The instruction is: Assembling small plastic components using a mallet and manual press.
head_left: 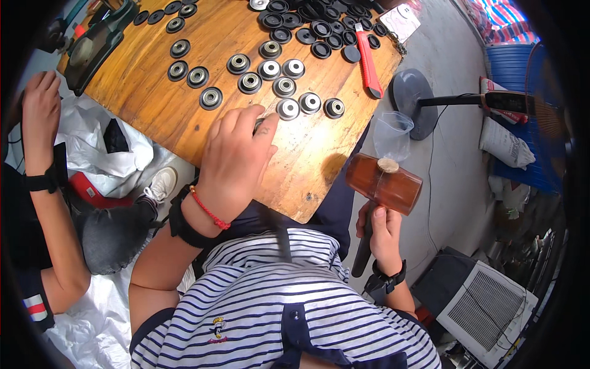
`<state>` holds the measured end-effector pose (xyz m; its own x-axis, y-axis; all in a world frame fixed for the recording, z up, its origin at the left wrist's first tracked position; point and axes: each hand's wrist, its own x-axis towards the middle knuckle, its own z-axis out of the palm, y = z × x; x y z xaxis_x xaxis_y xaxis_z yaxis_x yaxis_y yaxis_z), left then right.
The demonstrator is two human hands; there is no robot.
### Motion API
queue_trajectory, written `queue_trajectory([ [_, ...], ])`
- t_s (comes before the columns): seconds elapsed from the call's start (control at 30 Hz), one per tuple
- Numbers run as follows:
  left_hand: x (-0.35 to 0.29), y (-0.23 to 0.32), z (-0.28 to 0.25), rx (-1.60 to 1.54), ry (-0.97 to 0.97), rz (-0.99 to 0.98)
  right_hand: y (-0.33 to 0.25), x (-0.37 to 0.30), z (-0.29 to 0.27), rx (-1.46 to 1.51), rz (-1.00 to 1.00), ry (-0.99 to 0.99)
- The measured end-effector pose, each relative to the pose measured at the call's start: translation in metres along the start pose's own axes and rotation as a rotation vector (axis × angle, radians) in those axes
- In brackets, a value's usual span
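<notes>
My left hand (236, 150) is over the near part of the wooden table (141, 101), fingers curled round a small black wheel (259, 125), mostly hidden beneath them. Off the table's right edge, my right hand (382, 230) grips the dark handle of a mallet (384, 184) with a translucent amber-brown head. Just beyond my left fingers lie several black wheels with metal bearings in their centres, among them one wheel (287, 109) close to the fingertips and another wheel (211, 98) farther left.
Plain black wheels (321, 29) are heaped at the table's far side, beside a red utility knife (369, 64). At left are a co-worker's hand (42, 107) and a dark green metal tool (101, 46). A fan stand (413, 101) and clear plastic bag (393, 135) are at right.
</notes>
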<state>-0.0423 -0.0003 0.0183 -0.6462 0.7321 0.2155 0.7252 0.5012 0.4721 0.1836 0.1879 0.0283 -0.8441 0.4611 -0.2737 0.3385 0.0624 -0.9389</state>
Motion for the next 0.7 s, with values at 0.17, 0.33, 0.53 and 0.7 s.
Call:
queue_trajectory([
  [0.17,0.014,0.006,0.011,-0.022,-0.002,0.195,-0.006,0.005,0.003,0.035,0.006,0.013],
  [0.33,-0.033,0.030,0.016,-0.155,-0.149,0.264,-0.006,-0.007,-0.003,-0.102,-0.059,-0.062],
  [0.53,-0.073,0.017,0.043,-0.242,0.146,0.212,-0.055,0.002,0.017,-0.419,-0.034,-0.186],
  [0.7,-0.082,0.008,0.065,-0.181,0.346,0.116,-0.067,0.016,0.033,-0.832,-0.045,-0.329],
])
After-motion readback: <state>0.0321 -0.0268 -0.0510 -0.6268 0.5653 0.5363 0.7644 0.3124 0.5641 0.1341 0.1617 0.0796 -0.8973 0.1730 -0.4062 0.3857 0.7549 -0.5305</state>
